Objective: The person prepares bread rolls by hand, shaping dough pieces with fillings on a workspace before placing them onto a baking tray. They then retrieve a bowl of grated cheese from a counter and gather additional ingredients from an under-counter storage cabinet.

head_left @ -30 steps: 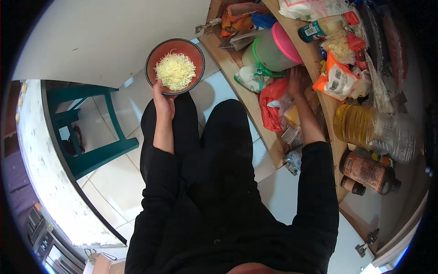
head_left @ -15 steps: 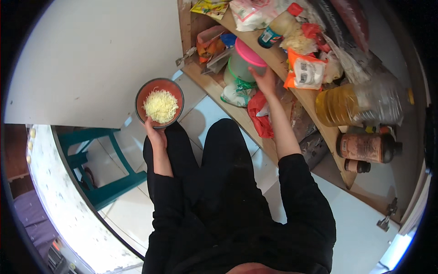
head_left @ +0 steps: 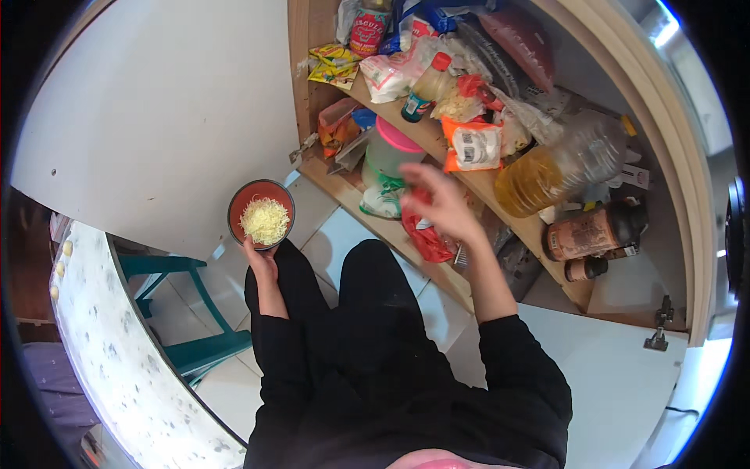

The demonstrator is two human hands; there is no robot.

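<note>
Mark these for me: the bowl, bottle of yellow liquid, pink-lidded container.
Bowl (head_left: 256, 189): head view, bare reddish inner wall.
Bottle of yellow liquid (head_left: 551, 170): head view, middle of body.
Pink-lidded container (head_left: 383, 159): head view, translucent side.

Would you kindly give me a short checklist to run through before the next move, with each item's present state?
1. Bowl supported: ok, the left hand holds it at its near edge.
2. Pale shreds inside the rim: ok.
3. Right hand empty: ok, nothing shows in it.
4. Right hand clear of the tub: cannot tell, the fingers are blurred and overlap it in view.
5. Tub fully visible: not ok, a white-and-green bag partly hides its lower part.
</note>
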